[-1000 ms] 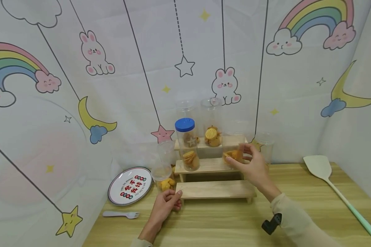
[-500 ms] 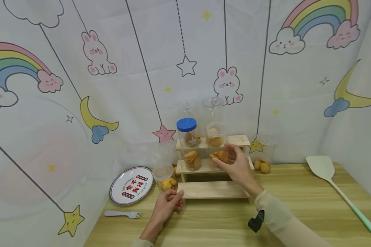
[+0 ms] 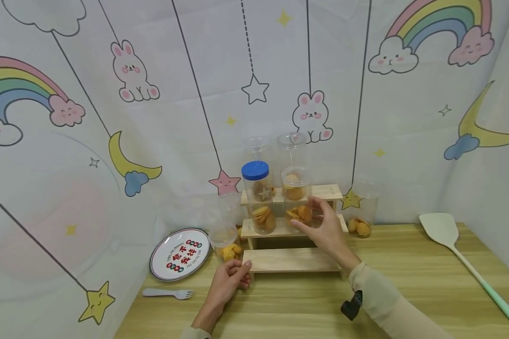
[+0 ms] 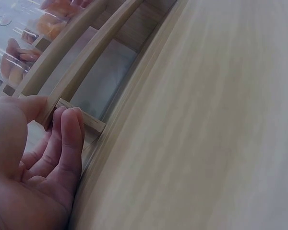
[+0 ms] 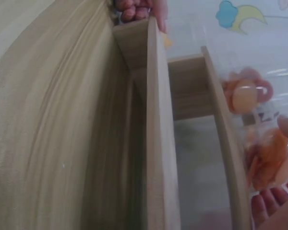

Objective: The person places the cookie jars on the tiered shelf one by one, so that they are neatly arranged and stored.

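Observation:
A three-step wooden display rack [image 3: 294, 260] stands on the table. My left hand [image 3: 226, 282] grips the left end of its lowest board, thumb on top and fingers curled below, as the left wrist view shows. My right hand [image 3: 324, 230] holds a clear, lidless jar of cookies [image 3: 297, 188] from its right side, thumb in front, at the middle step. To its left on that step stands a blue-lidded jar [image 3: 255, 188] of cookies. Open clear jars stand behind on the top step, one a tall jar [image 3: 291, 148]. The right wrist view catches cookies [image 5: 269, 158] beside my fingers.
Left of the rack are a jar of yellow snacks [image 3: 228, 249], a round plate [image 3: 180, 254] with red lettering and a white fork [image 3: 168, 294]. On the right stand another cookie jar [image 3: 360, 221] and a long spatula [image 3: 441, 228] lying on the table.
My right hand has carried the cookie jar leftward along the middle step, close to the blue-lidded jar, and then stayed there. The left hand keeps its grip on the rack.

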Demonstrator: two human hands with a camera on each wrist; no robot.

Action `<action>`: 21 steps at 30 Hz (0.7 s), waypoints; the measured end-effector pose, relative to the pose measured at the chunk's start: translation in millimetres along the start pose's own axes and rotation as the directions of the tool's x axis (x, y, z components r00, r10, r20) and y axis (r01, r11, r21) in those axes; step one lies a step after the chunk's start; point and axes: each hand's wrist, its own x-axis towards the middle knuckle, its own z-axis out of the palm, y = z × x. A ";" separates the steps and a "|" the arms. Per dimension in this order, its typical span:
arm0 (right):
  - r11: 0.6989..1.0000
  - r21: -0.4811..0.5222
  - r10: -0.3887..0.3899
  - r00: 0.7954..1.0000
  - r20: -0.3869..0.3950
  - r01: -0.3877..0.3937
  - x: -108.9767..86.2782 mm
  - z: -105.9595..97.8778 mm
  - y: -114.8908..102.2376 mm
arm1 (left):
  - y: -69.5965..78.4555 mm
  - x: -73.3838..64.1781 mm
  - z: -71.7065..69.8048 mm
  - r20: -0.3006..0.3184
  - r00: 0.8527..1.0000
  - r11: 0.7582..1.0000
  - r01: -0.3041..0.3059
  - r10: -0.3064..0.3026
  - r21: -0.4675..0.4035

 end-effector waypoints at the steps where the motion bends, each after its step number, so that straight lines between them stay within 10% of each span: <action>1: 1.000 0.008 0.000 1.000 0.003 0.000 -1.0 0.2 0.9 | -0.3 -0.1 -0.3 -0.001 1.000 1.000 0.000 0.000 0.001; 14: 0.999 0.044 -0.030 0.999 0.017 0.029 -4.1 2.3 8.8 | 0.6 -2.1 -2.1 -0.016 1.000 1.000 0.001 -0.001 0.005; 21: 0.998 0.043 -0.052 0.996 -0.069 0.055 -11.5 -34.7 18.2 | 1.0 -1.6 -0.6 -0.007 1.000 1.000 -0.005 0.005 0.000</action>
